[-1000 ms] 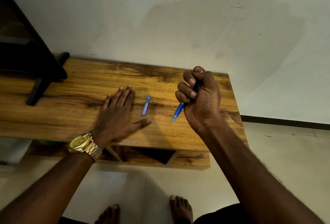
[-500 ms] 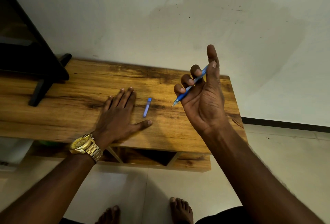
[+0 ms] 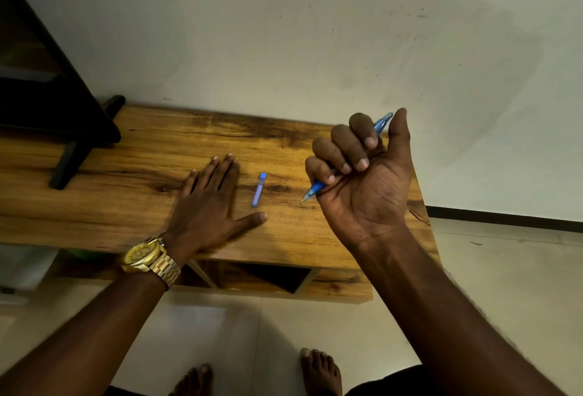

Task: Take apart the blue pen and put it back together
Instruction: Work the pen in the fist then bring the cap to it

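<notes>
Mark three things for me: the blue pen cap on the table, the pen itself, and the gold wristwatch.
small blue pen cap point(image 3: 259, 190), head view, middle of its length.
blue plastic pen body point(image 3: 316, 188), head view, barrel just below the right hand's fingers.
gold metal wristwatch point(image 3: 139, 255), head view, centre of the dial.

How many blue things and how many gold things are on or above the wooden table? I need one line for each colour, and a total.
Blue: 2, the pen body held in the right hand and the pen cap lying on the table.
Gold: 1, the wristwatch.
Total: 3
</notes>
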A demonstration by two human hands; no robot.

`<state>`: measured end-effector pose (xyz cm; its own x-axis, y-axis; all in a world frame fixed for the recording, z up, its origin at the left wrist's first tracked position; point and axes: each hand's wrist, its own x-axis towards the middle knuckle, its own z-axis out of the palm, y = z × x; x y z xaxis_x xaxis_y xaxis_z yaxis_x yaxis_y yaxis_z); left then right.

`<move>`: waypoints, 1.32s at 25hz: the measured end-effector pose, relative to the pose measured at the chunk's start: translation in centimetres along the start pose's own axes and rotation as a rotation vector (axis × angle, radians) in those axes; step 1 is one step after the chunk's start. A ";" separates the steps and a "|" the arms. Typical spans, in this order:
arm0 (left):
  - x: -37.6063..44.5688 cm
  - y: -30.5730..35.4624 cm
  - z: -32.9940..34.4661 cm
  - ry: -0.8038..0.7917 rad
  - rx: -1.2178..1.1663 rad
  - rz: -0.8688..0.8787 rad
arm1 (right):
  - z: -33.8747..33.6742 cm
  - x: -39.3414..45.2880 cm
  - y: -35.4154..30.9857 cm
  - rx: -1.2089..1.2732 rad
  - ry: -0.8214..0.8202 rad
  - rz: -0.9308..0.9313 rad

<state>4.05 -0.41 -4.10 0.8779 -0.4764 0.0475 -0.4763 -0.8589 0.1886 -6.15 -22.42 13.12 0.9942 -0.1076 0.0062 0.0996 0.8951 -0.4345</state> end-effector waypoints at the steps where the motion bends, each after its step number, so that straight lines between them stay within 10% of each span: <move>1: 0.1 0.0 0.0 0.000 -0.003 0.001 | -0.1 -0.1 -0.1 0.000 0.012 0.006; 33: 0.0 0.7 -1.4 -0.076 0.005 -0.015 | -1.1 -0.2 -0.4 0.035 0.056 -0.059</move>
<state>3.72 -0.77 -2.63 0.8787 -0.4763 -0.0304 -0.4635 -0.8668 0.1836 -6.46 -23.25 12.31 0.9828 -0.1838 -0.0196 0.1605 0.9011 -0.4027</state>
